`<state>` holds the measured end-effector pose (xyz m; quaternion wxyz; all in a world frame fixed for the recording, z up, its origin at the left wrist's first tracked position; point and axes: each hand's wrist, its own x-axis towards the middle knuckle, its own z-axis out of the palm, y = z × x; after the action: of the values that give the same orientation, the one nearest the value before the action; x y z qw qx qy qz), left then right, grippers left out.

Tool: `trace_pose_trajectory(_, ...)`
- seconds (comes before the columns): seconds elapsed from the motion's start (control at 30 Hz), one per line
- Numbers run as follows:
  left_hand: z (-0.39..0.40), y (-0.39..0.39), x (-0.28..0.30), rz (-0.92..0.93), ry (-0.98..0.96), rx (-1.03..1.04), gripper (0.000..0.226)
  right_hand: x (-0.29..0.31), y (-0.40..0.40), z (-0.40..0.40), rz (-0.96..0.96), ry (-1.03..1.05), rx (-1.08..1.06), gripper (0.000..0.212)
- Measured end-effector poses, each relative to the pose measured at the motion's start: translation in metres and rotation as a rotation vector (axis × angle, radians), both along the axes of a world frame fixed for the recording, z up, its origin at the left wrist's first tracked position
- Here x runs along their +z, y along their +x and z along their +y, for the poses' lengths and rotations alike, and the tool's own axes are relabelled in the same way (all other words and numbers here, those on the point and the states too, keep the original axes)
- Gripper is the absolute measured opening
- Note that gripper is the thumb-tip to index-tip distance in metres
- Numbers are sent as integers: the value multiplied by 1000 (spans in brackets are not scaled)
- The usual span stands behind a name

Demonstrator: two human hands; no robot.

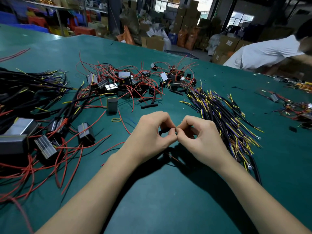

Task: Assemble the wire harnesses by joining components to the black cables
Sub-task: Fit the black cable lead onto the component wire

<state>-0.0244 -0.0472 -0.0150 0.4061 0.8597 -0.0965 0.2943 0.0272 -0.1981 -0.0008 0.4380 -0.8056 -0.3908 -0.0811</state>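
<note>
My left hand (152, 134) and my right hand (200, 137) meet fingertip to fingertip above the green table (168, 191). Thumb and forefinger of each hand pinch thin wire ends at one spot (175, 130). A black tube or cable (163, 132) loops inside my left hand's curled fingers. A thin red wire (172, 157) trails beneath the hands. The join itself is hidden by my fingertips. A bundle of black cables with yellow and purple leads (222, 115) lies right of my right hand.
Black box components with red wires are heaped at the back centre (128, 83) and at the left (33, 137). Short black sleeve pieces (149, 105) and a yellow rubber band (116, 119) lie ahead. A person in a white shirt (263, 53) leans at far right.
</note>
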Motion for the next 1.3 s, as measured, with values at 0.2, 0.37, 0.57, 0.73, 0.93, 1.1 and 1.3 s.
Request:
trace_pose_trajectory(0.2,-3,-2,-1,-20,-45,32,8,-3,2,0,56,25,-8,18)
trace_pose_trajectory(0.37,-3,-4,-2,-59,-59,37,9,-4,3,1,94,41,2,15)
trace_pose_trajectory(0.57,-4,-4,-2,-99,-94,26,7,-4,5,1,130,49,17,16)
trace_pose_trajectory(0.73,-4,-4,-4,-93,-177,26,7,-3,6,1,121,50,37,18)
trace_pose_trajectory(0.93,-3,-2,-7,-69,-270,-12,3,0,8,-2,-10,26,70,11)
trace_pose_trajectory(1.1,-1,-2,-6,-61,-266,-55,8,2,10,-6,-175,-52,64,8)
trace_pose_trajectory(1.3,4,-2,-4,55,-221,32,5,2,14,-10,-276,-129,55,8)
